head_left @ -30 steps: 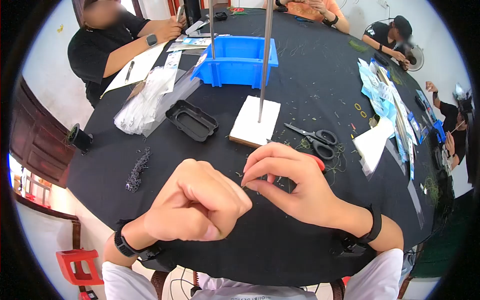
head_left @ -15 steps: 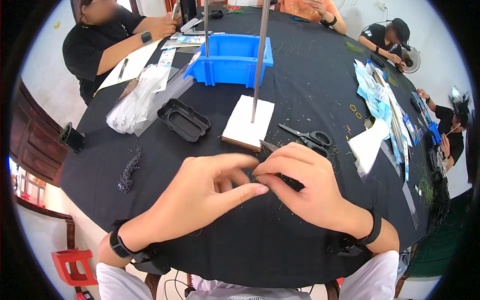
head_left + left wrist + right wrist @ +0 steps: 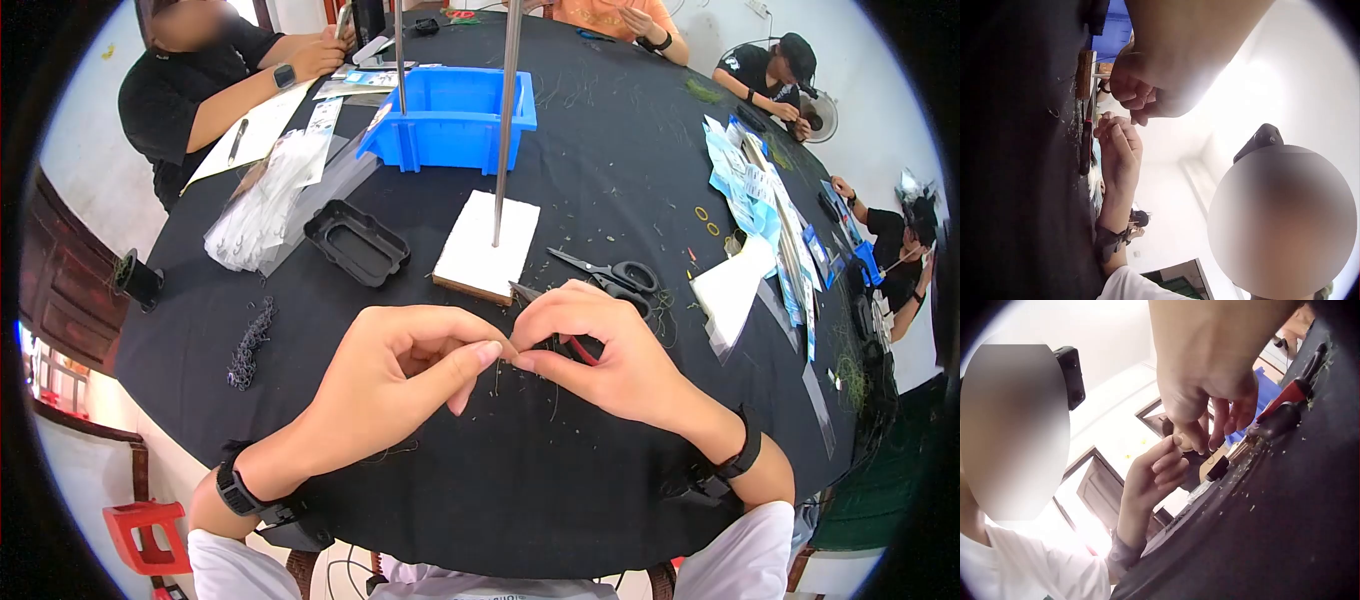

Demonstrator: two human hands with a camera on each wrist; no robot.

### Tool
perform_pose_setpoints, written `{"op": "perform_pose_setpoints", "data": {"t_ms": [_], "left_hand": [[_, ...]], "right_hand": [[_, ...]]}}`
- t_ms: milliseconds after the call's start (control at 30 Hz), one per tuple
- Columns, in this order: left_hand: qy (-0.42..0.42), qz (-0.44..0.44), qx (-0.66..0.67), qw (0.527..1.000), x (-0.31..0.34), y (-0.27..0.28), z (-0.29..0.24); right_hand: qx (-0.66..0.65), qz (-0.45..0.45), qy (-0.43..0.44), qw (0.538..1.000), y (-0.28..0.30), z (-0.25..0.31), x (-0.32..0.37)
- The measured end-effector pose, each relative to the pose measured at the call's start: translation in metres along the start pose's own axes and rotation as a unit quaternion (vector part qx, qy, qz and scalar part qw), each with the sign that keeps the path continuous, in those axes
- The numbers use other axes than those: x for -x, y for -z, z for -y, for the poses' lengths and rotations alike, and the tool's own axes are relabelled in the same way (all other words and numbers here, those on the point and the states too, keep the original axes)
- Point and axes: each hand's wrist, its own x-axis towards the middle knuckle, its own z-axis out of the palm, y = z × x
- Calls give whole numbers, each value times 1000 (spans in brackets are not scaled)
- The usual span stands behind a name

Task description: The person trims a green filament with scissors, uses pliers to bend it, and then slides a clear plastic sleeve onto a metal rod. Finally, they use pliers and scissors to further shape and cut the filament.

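Note:
In the head view, the left hand [image 3: 400,385] and right hand [image 3: 620,360] meet at their fingertips above the black cloth. Thumb and forefinger of each pinch a thin line [image 3: 497,376], which hangs a short way below; its ends are hard to make out. A small curved piece of it [image 3: 1211,459] shows under the right fingertips in the right wrist view. Pliers with red and black handles [image 3: 1086,147] lie on the cloth beyond the right hand, partly covered by it in the head view. Black scissors [image 3: 610,275] lie farther out, beside the white-topped block [image 3: 490,240].
A metal rod [image 3: 505,130] rises from the block. Beyond are a blue bin [image 3: 450,145] and a black tray [image 3: 350,262]; a dark tangled bundle [image 3: 250,345] lies at left. Plastic packets [image 3: 265,205] lie left, bags and papers [image 3: 745,270] right. Other people sit around the table.
The left hand was a curled fist, then opened out, and its thumb and forefinger now meet the right fingertips. The right hand keeps its pinch. The head view has shifted slightly.

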Motion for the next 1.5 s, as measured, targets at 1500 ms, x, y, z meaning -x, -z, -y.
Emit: {"op": "perform_pose_setpoints", "data": {"t_ms": [1500], "left_hand": [[-25,-38,103,994,-5,-1,2]], "right_hand": [[158,-8,75,985,-1,20,8]]}}
